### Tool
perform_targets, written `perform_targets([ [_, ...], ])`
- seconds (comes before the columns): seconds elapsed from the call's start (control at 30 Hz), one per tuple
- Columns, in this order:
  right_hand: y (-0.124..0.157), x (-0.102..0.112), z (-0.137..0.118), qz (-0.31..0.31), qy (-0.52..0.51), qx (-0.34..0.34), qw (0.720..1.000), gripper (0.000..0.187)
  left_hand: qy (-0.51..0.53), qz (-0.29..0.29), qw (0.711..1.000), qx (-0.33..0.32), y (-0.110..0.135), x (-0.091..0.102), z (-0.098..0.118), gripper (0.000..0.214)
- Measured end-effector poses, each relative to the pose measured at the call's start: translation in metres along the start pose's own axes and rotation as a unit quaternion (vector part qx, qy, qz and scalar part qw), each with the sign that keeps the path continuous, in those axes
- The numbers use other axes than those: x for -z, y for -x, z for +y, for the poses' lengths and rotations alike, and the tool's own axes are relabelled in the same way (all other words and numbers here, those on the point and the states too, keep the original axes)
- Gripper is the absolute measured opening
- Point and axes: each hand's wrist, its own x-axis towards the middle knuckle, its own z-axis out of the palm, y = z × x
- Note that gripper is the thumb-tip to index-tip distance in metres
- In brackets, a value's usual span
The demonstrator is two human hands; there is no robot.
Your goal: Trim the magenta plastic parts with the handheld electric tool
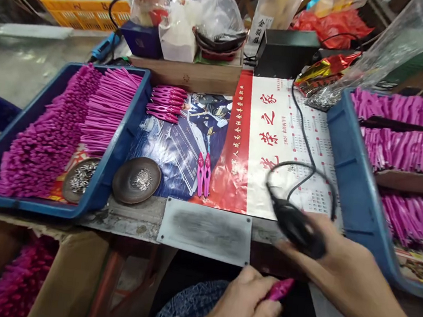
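We see our left hand (239, 311) pinching a small pink plastic piece (279, 289) near our lap; our right hand (323, 254) wraps a black corded handheld tool (295, 228) at the table edge, beside the blue plastic tray (352, 170).

Cluttered tabletop (206, 227) with trays of magenta plastic parts.
A blue tray (119, 142) at left holds rows of magenta pieces; another blue tray (350, 160) sits at right. A round dish (136, 180) of small metal bits lies centre-left, a yellow crate (83, 11) upper left, a printed poster (276, 135) mid-frame.
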Motion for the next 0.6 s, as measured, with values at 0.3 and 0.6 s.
perform_targets([
  [0.3, -0.035, -0.040, -0.016, -0.029, 0.202, 0.023, 0.979, 0.051, -0.167, 0.034, 0.985, -0.023, -0.004, 0.022, 0.024, 0.055],
  [0.6, 0.007, -0.024, -0.022, 0.093, -0.111, 0.141, 0.979, 0.029, 0.319, 0.178, 0.928, 0.070, -0.024, 0.023, 0.019, 0.023],
])
